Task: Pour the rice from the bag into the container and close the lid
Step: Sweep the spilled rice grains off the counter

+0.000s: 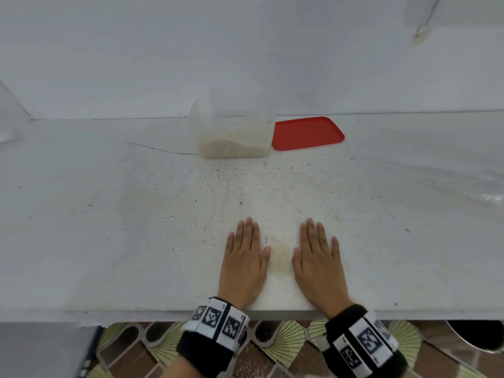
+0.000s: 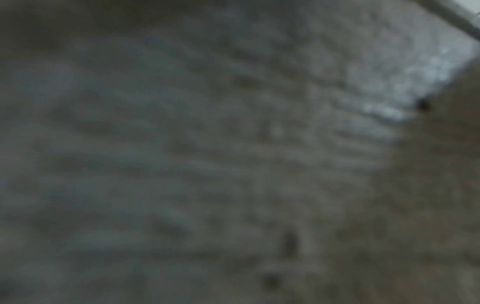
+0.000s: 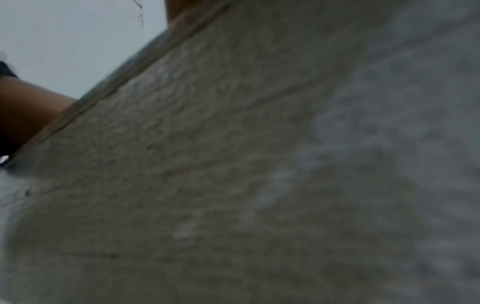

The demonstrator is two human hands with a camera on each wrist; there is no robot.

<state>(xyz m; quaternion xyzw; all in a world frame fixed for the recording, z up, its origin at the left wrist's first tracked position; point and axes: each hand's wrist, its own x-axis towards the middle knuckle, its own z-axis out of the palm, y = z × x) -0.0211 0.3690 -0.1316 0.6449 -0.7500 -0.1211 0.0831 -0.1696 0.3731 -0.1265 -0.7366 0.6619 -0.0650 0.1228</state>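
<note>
No words, brand names or numbers can be read anywhere in the three views. The only signs are the black-and-white square marker patterns printed on the wristbands: one set on the band of the left wrist [image 1: 215,319] and another on the band of the right wrist [image 1: 366,342]. They are coded blocks, not letters, and carry no legible text. Both wrist views are dark and blurred, and nothing written shows in them.
</note>
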